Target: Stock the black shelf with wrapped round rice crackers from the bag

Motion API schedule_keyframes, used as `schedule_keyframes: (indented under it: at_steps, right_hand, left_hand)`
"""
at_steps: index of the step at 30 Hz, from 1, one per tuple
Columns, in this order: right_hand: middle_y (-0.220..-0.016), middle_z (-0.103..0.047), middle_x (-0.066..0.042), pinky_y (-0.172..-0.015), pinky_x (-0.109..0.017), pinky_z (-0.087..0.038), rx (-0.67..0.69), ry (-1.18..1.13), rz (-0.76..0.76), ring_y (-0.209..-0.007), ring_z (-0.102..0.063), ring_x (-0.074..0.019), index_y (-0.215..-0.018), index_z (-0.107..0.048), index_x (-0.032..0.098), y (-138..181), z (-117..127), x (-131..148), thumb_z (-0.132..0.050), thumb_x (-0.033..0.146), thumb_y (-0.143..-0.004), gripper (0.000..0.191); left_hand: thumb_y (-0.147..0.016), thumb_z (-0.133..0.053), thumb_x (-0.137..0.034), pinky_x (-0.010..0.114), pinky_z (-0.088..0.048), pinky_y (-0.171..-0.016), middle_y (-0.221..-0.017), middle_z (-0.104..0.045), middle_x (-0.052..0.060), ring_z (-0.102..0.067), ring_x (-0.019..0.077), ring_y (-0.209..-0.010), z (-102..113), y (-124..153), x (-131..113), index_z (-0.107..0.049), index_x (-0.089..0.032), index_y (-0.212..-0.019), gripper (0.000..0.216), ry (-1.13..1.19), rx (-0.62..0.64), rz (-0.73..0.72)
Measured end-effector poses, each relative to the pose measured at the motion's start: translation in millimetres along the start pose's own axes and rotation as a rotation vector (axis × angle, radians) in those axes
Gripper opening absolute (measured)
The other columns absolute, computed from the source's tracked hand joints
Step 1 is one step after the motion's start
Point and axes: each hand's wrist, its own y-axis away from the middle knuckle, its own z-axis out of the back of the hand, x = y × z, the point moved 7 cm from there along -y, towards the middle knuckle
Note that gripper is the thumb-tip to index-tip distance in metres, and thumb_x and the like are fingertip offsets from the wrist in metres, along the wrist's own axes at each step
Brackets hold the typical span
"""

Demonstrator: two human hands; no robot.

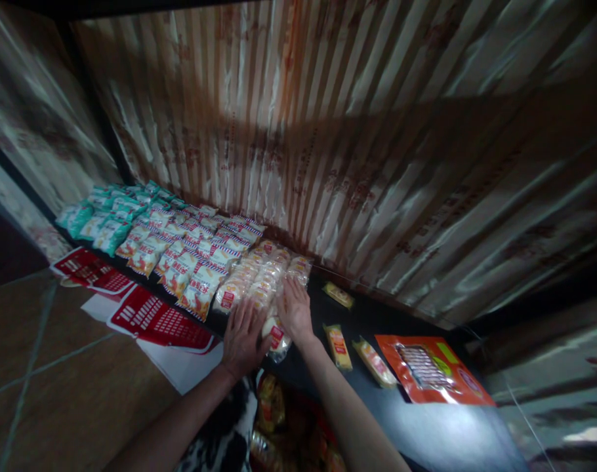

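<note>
Both my hands rest on rows of clear snack packets [259, 282] laid on a dark shelf [426, 426]. My left hand [242, 337] lies flat with fingers spread on the front packets. My right hand [294, 308] lies flat beside it, fingers stretched over a packet with a red label [277, 341]. Neither hand grips anything.
Left of these lie rows of red-and-white packets [195, 262] and teal packets [106, 213]. To the right sit three small yellow bars [338, 346] and an orange flat pack [431, 370]. Red-and-white printed sheets [155, 321] hang off the shelf front. Corrugated metal wall [328, 131] stands behind.
</note>
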Motion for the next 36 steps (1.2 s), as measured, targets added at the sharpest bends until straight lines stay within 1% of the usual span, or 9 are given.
schedule_keyframes:
  at_steps: [3,6,12,18,22,26,29,32,36]
  right_hand:
    - [-0.135,-0.048,-0.011,-0.107,-0.043,-0.023,0.137,0.083,0.083,-0.131,-0.034,-0.0225,-0.13,-0.047,0.018,-7,-11,21,-0.037,0.029,-0.09,0.042]
    - [-0.133,-0.049,-0.011,-0.107,-0.045,-0.019,0.206,0.12,0.104,-0.127,-0.039,-0.0232,-0.127,-0.05,0.021,-11,-24,25,-0.038,0.03,-0.09,0.04]
    - [-0.129,-0.054,-0.011,-0.107,-0.05,-0.016,0.205,0.099,0.124,-0.121,-0.046,-0.0255,-0.121,-0.056,0.022,-15,-37,19,-0.038,0.031,-0.09,0.037]
    - [-0.131,-0.052,-0.01,-0.107,-0.048,-0.019,0.211,0.067,0.111,-0.125,-0.042,-0.0244,-0.122,-0.055,0.022,-15,-38,19,-0.039,0.031,-0.09,0.037]
    - [-0.136,-0.047,-0.009,-0.108,-0.046,-0.021,0.147,0.02,0.087,-0.13,-0.035,-0.0226,-0.127,-0.051,0.02,-10,-26,17,-0.034,0.031,-0.091,0.04]
    - [-0.137,-0.045,-0.013,-0.107,-0.044,-0.025,0.002,-0.02,-0.061,-0.131,-0.033,-0.0228,-0.126,-0.051,0.013,6,-3,-2,-0.028,0.033,-0.093,0.045]
    - [-0.139,-0.042,-0.012,-0.105,-0.047,-0.027,-0.067,-0.048,-0.16,-0.132,-0.031,-0.0248,-0.126,-0.051,0.015,25,8,-14,-0.026,0.037,-0.093,0.047]
    - [-0.143,-0.035,-0.012,-0.104,-0.048,-0.029,-0.077,-0.04,-0.182,-0.134,-0.027,-0.0274,-0.127,-0.049,0.017,41,8,-11,-0.028,0.04,-0.092,0.048]
    - [-0.143,-0.035,-0.014,-0.105,-0.049,-0.027,-0.052,-0.003,-0.147,-0.134,-0.026,-0.0281,-0.128,-0.048,0.015,55,-1,3,-0.032,0.038,-0.091,0.047]
  left_hand:
    - [-0.081,-0.051,-0.042,0.05,-0.025,-0.106,-0.143,-0.033,0.016,-0.022,0.0317,-0.135,-2,0,7,-0.045,-0.018,-0.132,0.056,-0.018,0.012,0.026]
    - [-0.082,-0.051,-0.039,0.051,-0.025,-0.106,-0.143,-0.033,0.016,-0.023,0.0321,-0.135,-6,1,13,-0.045,-0.017,-0.131,0.055,-0.038,0.023,0.06]
    - [-0.082,-0.051,-0.033,0.051,-0.027,-0.105,-0.143,-0.033,0.016,-0.024,0.0326,-0.135,-12,-1,15,-0.043,-0.017,-0.132,0.054,-0.042,0.061,0.053]
    - [-0.081,-0.051,-0.034,0.05,-0.025,-0.107,-0.143,-0.034,0.014,-0.026,0.0314,-0.134,-11,-3,17,-0.045,-0.019,-0.132,0.053,0.002,0.068,0.085]
    - [-0.082,-0.05,-0.036,0.051,-0.025,-0.107,-0.144,-0.032,0.014,-0.025,0.0313,-0.134,-9,-1,17,-0.042,-0.019,-0.133,0.055,0.003,0.086,0.085]
    - [-0.084,-0.048,-0.036,0.051,-0.024,-0.107,-0.148,-0.024,0.016,-0.02,0.0322,-0.136,-6,1,20,-0.038,-0.016,-0.136,0.057,0.005,0.069,0.067]
    - [-0.084,-0.048,-0.032,0.053,-0.025,-0.106,-0.149,-0.02,0.015,-0.018,0.0324,-0.137,-3,2,29,-0.034,-0.016,-0.138,0.058,0.0,0.031,0.1]
    - [-0.084,-0.048,-0.031,0.053,-0.026,-0.105,-0.149,-0.019,0.014,-0.017,0.033,-0.137,-3,2,39,-0.033,-0.016,-0.139,0.058,-0.012,0.014,0.147]
    - [-0.085,-0.047,-0.031,0.052,-0.027,-0.105,-0.148,-0.023,0.014,-0.021,0.0323,-0.136,-7,3,43,-0.032,-0.018,-0.139,0.058,-0.017,0.023,0.157]
